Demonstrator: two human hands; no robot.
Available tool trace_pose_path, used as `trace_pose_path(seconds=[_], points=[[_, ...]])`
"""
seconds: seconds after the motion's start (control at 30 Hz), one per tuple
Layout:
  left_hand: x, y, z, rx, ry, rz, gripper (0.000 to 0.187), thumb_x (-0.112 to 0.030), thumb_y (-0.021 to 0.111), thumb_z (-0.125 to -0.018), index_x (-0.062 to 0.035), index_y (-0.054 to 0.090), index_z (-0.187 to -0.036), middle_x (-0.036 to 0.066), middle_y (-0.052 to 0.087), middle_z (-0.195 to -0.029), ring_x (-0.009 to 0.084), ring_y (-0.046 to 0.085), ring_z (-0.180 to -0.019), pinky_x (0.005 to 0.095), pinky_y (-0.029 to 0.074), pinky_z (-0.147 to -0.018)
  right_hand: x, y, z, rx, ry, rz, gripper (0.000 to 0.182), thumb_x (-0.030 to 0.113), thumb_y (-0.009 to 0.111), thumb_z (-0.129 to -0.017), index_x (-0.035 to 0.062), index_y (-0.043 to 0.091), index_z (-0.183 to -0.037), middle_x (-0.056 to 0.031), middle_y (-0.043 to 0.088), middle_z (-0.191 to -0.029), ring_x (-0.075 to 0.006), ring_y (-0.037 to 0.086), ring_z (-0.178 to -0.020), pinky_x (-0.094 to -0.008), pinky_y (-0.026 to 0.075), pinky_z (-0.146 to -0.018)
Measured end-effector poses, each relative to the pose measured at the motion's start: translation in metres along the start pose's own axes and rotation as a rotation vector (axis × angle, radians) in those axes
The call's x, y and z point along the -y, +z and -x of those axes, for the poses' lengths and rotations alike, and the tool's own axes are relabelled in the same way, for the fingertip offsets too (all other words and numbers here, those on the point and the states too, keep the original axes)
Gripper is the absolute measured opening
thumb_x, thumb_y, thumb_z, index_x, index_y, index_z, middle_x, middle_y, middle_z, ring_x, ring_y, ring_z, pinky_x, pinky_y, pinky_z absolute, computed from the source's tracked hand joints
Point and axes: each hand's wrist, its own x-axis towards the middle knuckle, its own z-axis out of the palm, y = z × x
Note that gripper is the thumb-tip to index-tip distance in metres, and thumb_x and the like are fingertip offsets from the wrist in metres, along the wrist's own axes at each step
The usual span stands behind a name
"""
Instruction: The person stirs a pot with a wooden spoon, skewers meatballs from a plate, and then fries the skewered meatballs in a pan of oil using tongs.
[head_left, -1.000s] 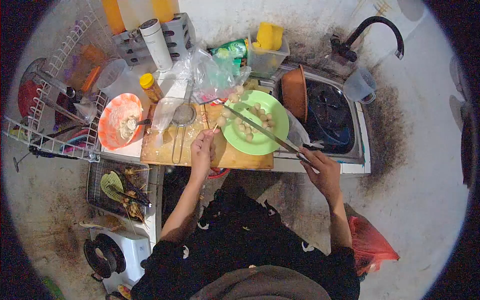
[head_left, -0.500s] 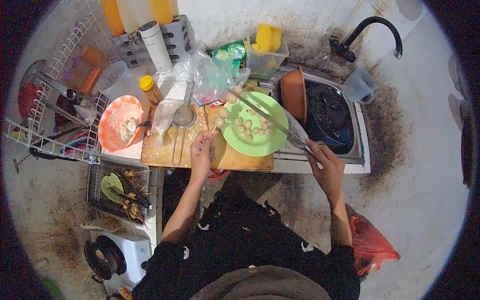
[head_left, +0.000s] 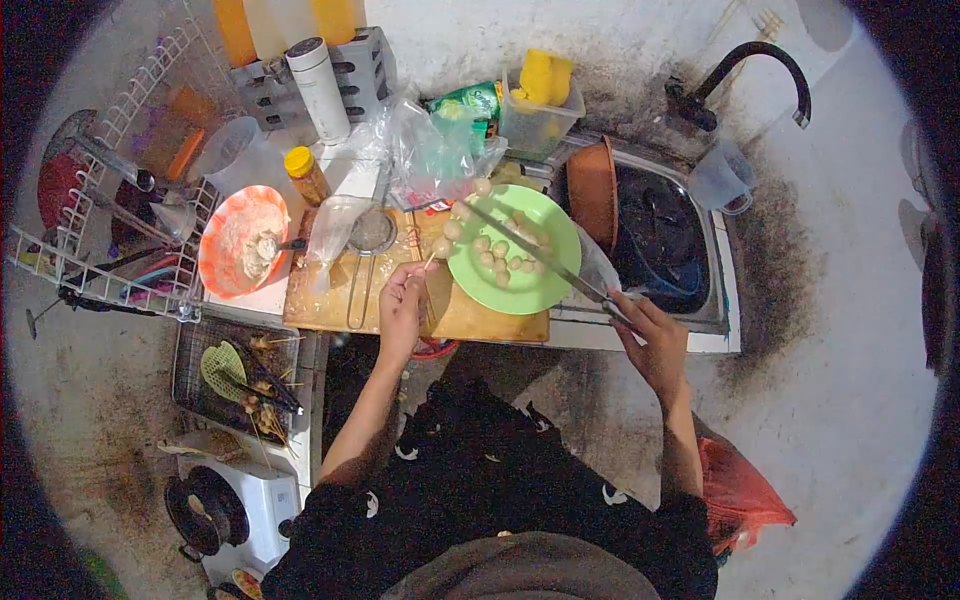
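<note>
My left hand (head_left: 403, 305) pinches a thin wooden skewer (head_left: 429, 263) above the wooden board (head_left: 390, 290). Several round balls (head_left: 443, 246) are on that skewer, the upper ones near the plate's top left edge. My right hand (head_left: 652, 338) is closed on the handle of a long knife (head_left: 540, 255), whose blade slants up and left over the green plate (head_left: 486, 294). The blade's tip is by the skewered balls; whether it touches them I cannot tell. More small balls (head_left: 501, 266) lie on the plate.
An orange-and-white bowl (head_left: 222, 250) of pale mixture and a strainer (head_left: 373, 231) are at the left. Behind stand a yellow-lidded jar (head_left: 306, 175) and a white bottle (head_left: 320, 92). The sink (head_left: 655, 240) holds a brown bowl (head_left: 592, 190). Skewers lie in a tray (head_left: 196, 375) at lower left.
The view has shifted slightly. Both hands stay in nearly the same places, with the knife still over the plate and its tip still by the skewered balls.
</note>
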Motion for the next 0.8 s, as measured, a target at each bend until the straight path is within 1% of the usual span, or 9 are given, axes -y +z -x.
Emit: trace_pose_path(seconds=[0.07, 0.2, 0.27, 0.3, 0.37, 0.5, 0.57, 0.73, 0.8], points=[[0.000, 0.001, 0.000, -0.006, 0.000, -0.022, 0.020, -0.018, 0.042, -0.089, -0.0042, 0.054, -0.096, -0.010, 0.031, -0.049, -0.0008, 0.023, -0.039, 0.0174, 0.017, -0.036, 0.001, 0.000, 0.001, 0.003, -0.059, 0.009, 0.043, 0.008, 0.066, -0.067, 0.0146, 0.056, -0.109, -0.0044, 0.058, -0.077, -0.0197, 0.057, -0.063, -0.0295, 0.045, -0.054], [-0.004, 0.004, 0.001, -0.012, -0.011, -0.054, 0.020, -0.020, 0.043, -0.089, -0.0049, 0.054, -0.096, -0.010, 0.031, -0.049, -0.0007, 0.023, -0.039, 0.0174, 0.017, -0.036, 0.003, -0.001, 0.003, -0.004, -0.033, 0.034, 0.043, 0.006, 0.065, -0.067, 0.0138, 0.056, -0.109, -0.0051, 0.057, -0.077, -0.0204, 0.057, -0.063, -0.0291, 0.044, -0.054], [-0.002, 0.004, 0.000, -0.013, -0.007, -0.029, 0.020, -0.021, 0.043, -0.089, -0.0052, 0.054, -0.095, -0.010, 0.031, -0.049, -0.0007, 0.023, -0.040, 0.0174, 0.017, -0.036, 0.005, -0.004, 0.001, -0.085, -0.020, -0.012, 0.042, 0.006, 0.065, -0.069, 0.0133, 0.055, -0.109, -0.0056, 0.057, -0.077, -0.0204, 0.056, -0.063, -0.0289, 0.044, -0.054], [-0.001, 0.004, -0.001, -0.014, -0.002, -0.003, 0.020, -0.022, 0.043, -0.089, -0.0055, 0.054, -0.095, -0.010, 0.031, -0.050, -0.0007, 0.023, -0.040, 0.0173, 0.017, -0.036, 0.003, -0.004, 0.001, -0.086, -0.021, -0.012, 0.042, 0.006, 0.065, -0.069, 0.0133, 0.055, -0.109, -0.0056, 0.057, -0.077, -0.0204, 0.056, -0.063, -0.0289, 0.044, -0.054], [-0.005, 0.005, 0.000, -0.017, 0.007, -0.031, 0.021, -0.022, 0.043, -0.089, -0.0057, 0.054, -0.095, -0.010, 0.031, -0.050, -0.0007, 0.023, -0.040, 0.0173, 0.017, -0.036, -0.004, -0.004, 0.002, -0.087, 0.153, -0.018, 0.041, 0.013, 0.064, -0.071, 0.0210, 0.055, -0.110, -0.0034, 0.058, -0.081, -0.0202, 0.058, -0.065, -0.0298, 0.046, -0.053], [-0.006, 0.003, 0.001, -0.008, 0.019, -0.076, 0.021, -0.023, 0.043, -0.089, -0.0058, 0.054, -0.095, -0.010, 0.030, -0.050, -0.0006, 0.023, -0.040, 0.0173, 0.017, -0.037, -0.005, -0.011, -0.008, -0.134, 0.124, 0.000, 0.041, 0.013, 0.063, -0.071, 0.0209, 0.054, -0.110, -0.0035, 0.058, -0.079, -0.0198, 0.057, -0.064, -0.0296, 0.046, -0.053], [-0.007, 0.004, 0.001, 0.008, 0.009, -0.057, 0.021, -0.022, 0.043, -0.089, -0.0057, 0.054, -0.095, -0.010, 0.030, -0.050, -0.0006, 0.023, -0.040, 0.0173, 0.017, -0.037, -0.008, -0.009, -0.009, -0.135, 0.046, 0.025, 0.041, 0.006, 0.063, -0.071, 0.0147, 0.055, -0.110, -0.0053, 0.056, -0.078, -0.0177, 0.055, -0.060, -0.0271, 0.044, -0.054], [-0.005, 0.001, 0.000, 0.036, -0.025, -0.024, 0.022, -0.022, 0.042, -0.089, -0.0055, 0.054, -0.097, -0.010, 0.030, -0.050, -0.0009, 0.023, -0.040, 0.0174, 0.017, -0.037, -0.005, -0.009, -0.009, -0.077, 0.055, 0.021, 0.042, 0.006, 0.064, -0.070, 0.0151, 0.055, -0.110, -0.0041, 0.057, -0.078, -0.0170, 0.056, -0.059, -0.0270, 0.044, -0.053], [-0.003, -0.002, -0.001, 0.036, 0.006, -0.042, 0.021, -0.022, 0.042, -0.089, -0.0057, 0.054, -0.096, -0.010, 0.030, -0.050, -0.0009, 0.023, -0.040, 0.0174, 0.017, -0.037, -0.005, -0.009, -0.008, -0.060, 0.060, 0.012, 0.042, 0.006, 0.064, -0.070, 0.0152, 0.055, -0.110, -0.0040, 0.057, -0.078, -0.0169, 0.056, -0.059, -0.0271, 0.044, -0.053]])
